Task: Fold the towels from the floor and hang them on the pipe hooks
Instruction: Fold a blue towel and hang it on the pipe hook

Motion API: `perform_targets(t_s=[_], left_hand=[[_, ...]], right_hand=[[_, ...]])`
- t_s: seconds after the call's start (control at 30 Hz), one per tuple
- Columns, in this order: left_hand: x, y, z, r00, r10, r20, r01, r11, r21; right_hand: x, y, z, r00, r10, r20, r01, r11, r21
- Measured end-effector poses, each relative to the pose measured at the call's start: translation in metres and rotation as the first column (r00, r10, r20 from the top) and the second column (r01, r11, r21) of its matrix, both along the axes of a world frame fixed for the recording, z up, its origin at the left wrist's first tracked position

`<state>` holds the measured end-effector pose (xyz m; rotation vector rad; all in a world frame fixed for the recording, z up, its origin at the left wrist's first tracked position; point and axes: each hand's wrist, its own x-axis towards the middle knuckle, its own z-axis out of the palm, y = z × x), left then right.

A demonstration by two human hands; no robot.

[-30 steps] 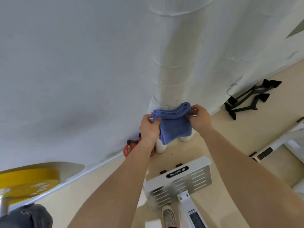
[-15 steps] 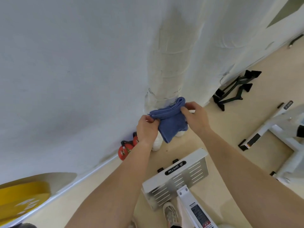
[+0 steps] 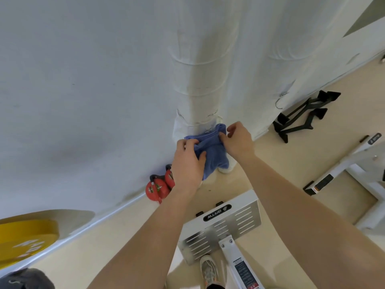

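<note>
One white wall (image 3: 73, 90) fills the far and left part of the view. Against it stands a thick white wrapped pipe (image 3: 200, 69) running down to the floor, with a second wrapped pipe (image 3: 270, 49) just to its right. The pale beige floor (image 3: 270, 167) spreads across the near and right side.

At the right edge lies a white equipment frame (image 3: 354, 161). At the near left a yellow weight plate (image 3: 25, 238) shows in part. In the near middle sits a slotted metal plate (image 3: 225, 226) with a black label. Black metal handles (image 3: 302, 117) lie on the floor at the far right, near the base of the wall.

The blue towel (image 3: 214, 155) is folded and held up against the lower part of the thick pipe, its folded top edge touching the wrap and the rest hanging down towards the floor. Whether it sits on a hook there cannot be told.

The left hand (image 3: 187, 163) grips the towel's left side, fingers and thumb curled round the cloth. The right hand (image 3: 239, 140) pinches the towel's upper right corner, fingers curled over the top edge.

Two red weights (image 3: 158, 187) with black handles rest on the floor at the foot of the wall, just left of the left hand. A grey shoe (image 3: 208, 272) shows at the near edge, beside the metal plate. A thin wire hook (image 3: 280, 101) hangs on the second pipe, well apart from the towel.
</note>
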<state>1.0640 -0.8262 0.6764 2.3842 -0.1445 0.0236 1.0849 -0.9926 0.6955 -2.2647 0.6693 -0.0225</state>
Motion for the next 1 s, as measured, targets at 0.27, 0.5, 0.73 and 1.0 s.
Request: perform_targets(t_s=[0.27,0.5,0.73,1.0], left_hand=[[-0.008,-0.007,0.000,0.978,0.145,-0.148,-0.176,0.957,-0.230],[0.014,-0.008,-0.007,0.945,0.298,-0.132,-0.308,0.950,-0.057],[-0.004,-0.017,-0.002,0.986,0.153,0.060,-0.143,0.981,-0.134],[-0.022,-0.003,-0.018,0.996,-0.085,0.036,0.089,0.987,-0.134]], right_hand=[[-0.027,0.001,-0.008,0.962,0.235,0.139,-0.246,0.967,0.068],[-0.009,-0.008,-0.010,0.954,0.263,0.145,-0.267,0.964,0.012],[-0.013,-0.006,-0.012,0.948,0.303,0.099,-0.297,0.952,-0.074],[-0.038,-0.021,-0.030,0.876,0.470,0.104,-0.474,0.880,0.017]])
